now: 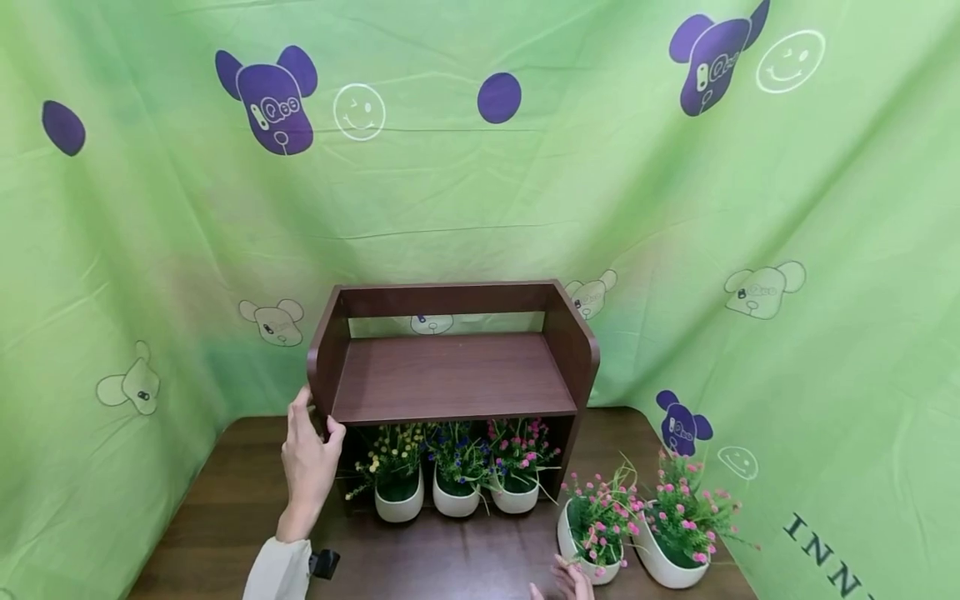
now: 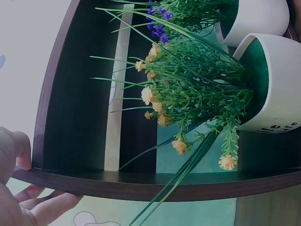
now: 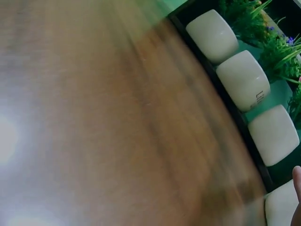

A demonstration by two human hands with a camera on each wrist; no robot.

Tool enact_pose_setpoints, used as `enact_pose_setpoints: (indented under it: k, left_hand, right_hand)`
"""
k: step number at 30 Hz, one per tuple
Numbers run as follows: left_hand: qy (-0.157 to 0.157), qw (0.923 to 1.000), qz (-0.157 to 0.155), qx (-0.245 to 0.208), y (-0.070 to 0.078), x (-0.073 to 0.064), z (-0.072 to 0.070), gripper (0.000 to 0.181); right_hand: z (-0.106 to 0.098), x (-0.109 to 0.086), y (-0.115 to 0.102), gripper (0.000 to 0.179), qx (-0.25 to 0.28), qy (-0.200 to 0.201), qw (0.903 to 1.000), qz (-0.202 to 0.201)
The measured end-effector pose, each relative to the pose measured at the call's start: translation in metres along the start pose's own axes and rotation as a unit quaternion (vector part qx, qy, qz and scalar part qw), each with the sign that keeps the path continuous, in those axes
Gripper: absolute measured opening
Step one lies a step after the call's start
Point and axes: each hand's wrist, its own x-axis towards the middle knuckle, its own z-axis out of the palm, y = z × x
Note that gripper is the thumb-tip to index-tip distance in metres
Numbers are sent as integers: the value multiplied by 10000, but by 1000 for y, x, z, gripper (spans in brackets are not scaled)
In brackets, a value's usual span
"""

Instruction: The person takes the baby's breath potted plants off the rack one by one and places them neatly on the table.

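Note:
A dark brown wooden shelf (image 1: 457,375) stands on the table, with an upper board and a lower compartment. My left hand (image 1: 311,462) grips its left side panel near the upper board; in the left wrist view the thumb (image 2: 21,149) is on the inner side and the fingers (image 2: 56,207) on the outer. In the lower compartment stand three white pots with yellow flowers (image 1: 401,450), blue flowers (image 1: 459,457) and pink flowers (image 1: 523,450). My right hand (image 1: 567,581), partly cut off by the frame, is beside a white pot of pink flowers (image 1: 592,533), thumb and fingers apart.
Another white pot of pink flowers (image 1: 678,533) stands at the table's right side. A green printed cloth (image 1: 450,192) hangs behind and around the brown table (image 1: 225,500). Grass blades from the yellow-flower pot stick out past the shelf's left panel.

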Motion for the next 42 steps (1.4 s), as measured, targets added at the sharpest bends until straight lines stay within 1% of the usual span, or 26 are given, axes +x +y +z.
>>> enact_pose_setpoints:
  k: [1,2,3,4,5,6,8,9,13,15,18,22,25,28,35,38,42]
  left_hand:
    - [-2,10000,20,-2,0,0,0,62]
    - [2,10000,32,-8,0,0,0,62]
    - [14,10000,43,-10,0,0,0,62]
    - [23,10000,50,-14,0,0,0,62]
    - [23,10000,47,-15,0,0,0,62]
    - [36,10000,55,-17,0,-1,0,62]
    - [45,10000,56,-12,0,-1,0,62]
    - [42,10000,59,-19,0,0,0,62]
    - [23,10000,53,-21,0,1,1,62]
    - [23,10000,47,-23,0,1,1,62]
    - [36,10000,45,-15,0,2,0,63]
    - [25,10000,42,-19,1,2,0,62]
    - [32,10000,63,-17,1,2,0,62]
    - [46,9999,95,-8,0,1,0,61]
    - [40,10000,65,-20,0,0,-1,60]
    - [24,10000,52,-17,0,0,-1,60]
    - [-13,10000,41,-14,0,2,0,60]
  right_hand:
    - [8,8,-35,72,-439,189,9988,94]
    - [11,16,-60,72,-577,90,9981,210]
    - [14,23,-80,72,-658,-6,9967,469]
    - [16,26,-88,74,-909,-141,9927,778]
    - [17,29,-96,73,-994,-302,9888,1073]
    - [18,32,-100,73,-1009,-424,9859,1266]
    - [19,34,-102,76,-968,-645,9826,1447]
    - [19,35,-101,77,-873,-703,9826,1479]
    - [21,36,-93,84,-495,-669,9899,1150]
    - [21,38,-91,84,-347,-664,9913,1083]
    - [22,45,-94,84,-271,-757,9881,1308]
    - [24,52,-97,86,-216,-844,9829,1625]
    - [29,54,-94,89,-155,-819,9830,1638]
    - [34,56,-93,91,-258,-865,9818,1673]
    - [44,65,-88,98,-468,-965,9747,1960]
    - [48,73,-94,99,-394,-957,9731,2057]
    - [54,84,-109,95,-249,-903,9760,1966]
